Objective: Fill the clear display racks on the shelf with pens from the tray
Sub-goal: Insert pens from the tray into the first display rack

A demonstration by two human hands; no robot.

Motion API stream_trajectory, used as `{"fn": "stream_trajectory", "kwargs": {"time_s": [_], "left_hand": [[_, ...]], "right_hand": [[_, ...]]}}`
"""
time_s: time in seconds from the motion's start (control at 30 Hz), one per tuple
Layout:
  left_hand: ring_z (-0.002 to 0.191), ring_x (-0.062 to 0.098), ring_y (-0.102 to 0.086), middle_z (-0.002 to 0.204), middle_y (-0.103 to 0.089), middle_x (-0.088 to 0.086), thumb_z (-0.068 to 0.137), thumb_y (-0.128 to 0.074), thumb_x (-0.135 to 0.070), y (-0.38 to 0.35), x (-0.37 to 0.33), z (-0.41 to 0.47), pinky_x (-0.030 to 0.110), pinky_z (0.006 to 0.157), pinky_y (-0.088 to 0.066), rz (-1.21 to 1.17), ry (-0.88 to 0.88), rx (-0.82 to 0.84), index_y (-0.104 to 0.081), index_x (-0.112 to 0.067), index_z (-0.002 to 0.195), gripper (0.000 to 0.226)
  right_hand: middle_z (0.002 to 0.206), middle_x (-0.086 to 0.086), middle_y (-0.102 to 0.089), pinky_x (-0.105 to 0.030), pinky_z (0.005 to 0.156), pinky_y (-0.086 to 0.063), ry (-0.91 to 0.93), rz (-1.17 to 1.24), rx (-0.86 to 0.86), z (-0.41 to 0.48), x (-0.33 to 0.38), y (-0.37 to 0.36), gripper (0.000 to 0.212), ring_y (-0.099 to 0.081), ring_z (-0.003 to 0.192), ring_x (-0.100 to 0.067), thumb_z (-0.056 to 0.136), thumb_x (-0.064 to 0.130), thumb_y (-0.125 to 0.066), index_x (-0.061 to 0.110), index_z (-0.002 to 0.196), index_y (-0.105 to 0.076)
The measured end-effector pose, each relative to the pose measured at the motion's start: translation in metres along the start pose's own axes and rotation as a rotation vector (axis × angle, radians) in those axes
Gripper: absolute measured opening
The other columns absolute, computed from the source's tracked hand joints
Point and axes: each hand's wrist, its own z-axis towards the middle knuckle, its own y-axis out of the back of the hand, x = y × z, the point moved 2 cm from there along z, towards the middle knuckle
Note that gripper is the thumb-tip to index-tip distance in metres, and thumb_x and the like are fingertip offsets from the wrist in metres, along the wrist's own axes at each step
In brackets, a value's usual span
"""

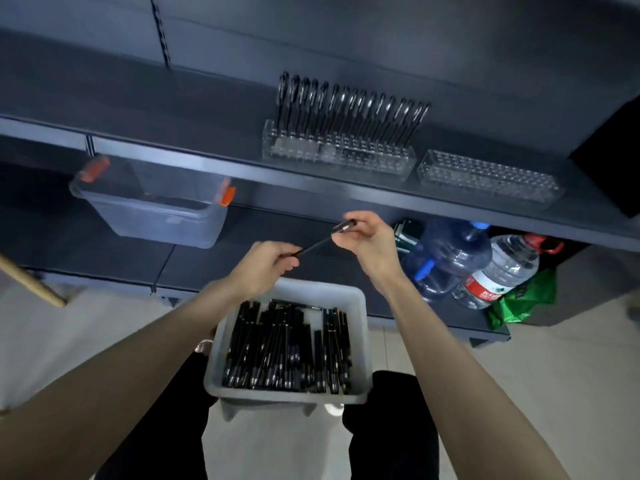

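A white tray (362,308) on my lap holds several black pens (287,351). Above it both hands hold one black pen (317,244) slanted between them. My left hand (265,266) pinches its lower end and my right hand (369,239) pinches its upper, silver-clipped end. On the dark shelf (214,157) stands a clear display rack (337,155) with a back row of upright pens (349,109). A second clear rack (486,176) to its right has no pens in it.
A clear storage box with orange latches (152,206) sits on the lower shelf at left. Water bottles (498,271) and a green bag (523,299) stand at lower right. A wooden stick (31,282) pokes in from the left. My knees flank the tray.
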Motion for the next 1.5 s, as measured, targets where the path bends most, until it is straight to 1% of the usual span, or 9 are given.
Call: {"fn": "stream_trajectory", "kwargs": {"time_s": [0.13, 0.3, 0.4, 0.57, 0.7, 0.9, 1.2, 1.4, 1.5], "left_hand": [[0.066, 0.015, -0.060, 0.074, -0.067, 0.003, 0.083, -0.068, -0.007, 0.025, -0.035, 0.022, 0.030, 0.070, -0.056, -0.114, -0.002, -0.114, -0.070, -0.012, 0.094, 0.012], [0.064, 0.011, -0.060, 0.076, -0.064, -0.004, 0.080, -0.072, -0.008, 0.042, -0.060, 0.058, 0.022, 0.066, -0.050, -0.165, -0.060, -0.239, -0.069, -0.013, 0.091, 0.013], [0.094, 0.011, -0.062, 0.103, -0.066, 0.002, 0.082, -0.070, -0.013, 0.051, -0.062, 0.081, 0.012, 0.083, -0.041, -0.105, -0.071, -0.298, -0.066, -0.007, 0.112, 0.031], [0.129, 0.025, -0.038, 0.137, -0.048, 0.007, 0.092, -0.058, -0.024, 0.065, -0.042, 0.118, 0.034, 0.105, -0.032, 0.197, -0.081, -0.341, -0.048, -0.011, 0.135, 0.046], [0.127, 0.029, -0.034, 0.139, -0.042, 0.007, 0.092, -0.056, -0.024, 0.064, -0.022, 0.137, 0.042, 0.106, -0.027, 0.471, -0.161, -0.391, -0.043, -0.012, 0.138, 0.049], [0.115, 0.026, -0.036, 0.119, -0.054, 0.013, 0.079, -0.070, -0.017, 0.061, -0.003, 0.149, 0.055, 0.107, -0.025, 0.652, -0.328, -0.513, -0.057, -0.005, 0.124, 0.048], [0.108, 0.025, -0.038, 0.114, -0.056, 0.010, 0.086, -0.037, -0.034, 0.069, -0.003, 0.151, 0.054, 0.101, -0.036, 0.683, -0.341, -0.455, -0.060, -0.009, 0.121, 0.049], [0.107, 0.026, -0.037, 0.113, -0.057, 0.010, 0.085, -0.039, -0.034, 0.070, -0.006, 0.150, 0.054, 0.098, -0.038, 0.682, -0.320, -0.435, -0.061, -0.009, 0.119, 0.048], [0.109, 0.027, -0.037, 0.115, -0.056, 0.012, 0.086, -0.055, -0.027, 0.071, -0.005, 0.151, 0.055, 0.101, -0.035, 0.698, -0.335, -0.427, -0.060, -0.008, 0.122, 0.041]], "right_hand": [[0.069, 0.001, -0.060, -0.018, 0.064, -0.055, 0.078, 0.177, -0.048, 0.012, 0.047, 0.000, 0.035, -0.061, 0.064, -0.005, 0.079, -0.015, -0.063, 0.002, 0.105, -0.047], [0.069, -0.008, -0.056, -0.023, 0.064, -0.058, 0.166, 0.166, -0.113, 0.038, 0.084, 0.000, 0.035, -0.062, 0.058, -0.007, 0.083, -0.008, -0.064, 0.006, 0.109, -0.046], [0.067, -0.004, -0.058, -0.029, 0.071, -0.058, 0.265, 0.044, -0.208, 0.062, 0.099, 0.004, 0.038, -0.062, 0.061, -0.012, 0.083, -0.007, -0.064, 0.012, 0.110, -0.045], [0.073, -0.002, -0.061, -0.030, 0.075, -0.053, 0.434, -0.218, -0.372, 0.104, 0.116, 0.009, 0.035, -0.065, 0.073, -0.024, 0.084, 0.000, -0.066, 0.013, 0.113, -0.049], [0.081, -0.006, -0.061, -0.011, 0.068, -0.044, 0.537, -0.297, -0.415, 0.134, 0.114, 0.006, 0.034, -0.061, 0.074, -0.020, 0.086, -0.002, -0.062, 0.006, 0.117, -0.051], [0.080, -0.003, -0.059, -0.022, 0.074, -0.048, 0.631, -0.366, -0.403, 0.157, 0.108, -0.007, 0.034, -0.058, 0.074, -0.016, 0.086, -0.002, -0.062, 0.003, 0.119, -0.053], [0.085, -0.005, -0.052, -0.037, 0.073, -0.053, 0.657, -0.628, -0.323, 0.169, 0.096, -0.027, 0.037, -0.054, 0.073, -0.017, 0.087, -0.009, -0.055, 0.003, 0.122, -0.054], [0.093, -0.014, -0.061, -0.044, 0.076, -0.053, 0.548, -0.786, -0.264, 0.167, 0.098, -0.029, 0.034, -0.062, 0.081, -0.028, 0.090, -0.003, -0.052, 0.005, 0.123, -0.050], [0.098, -0.013, -0.064, -0.042, 0.077, -0.053, 0.510, -0.784, -0.261, 0.166, 0.098, -0.030, 0.033, -0.062, 0.085, -0.028, 0.092, 0.003, -0.055, 0.008, 0.124, -0.049]]}}
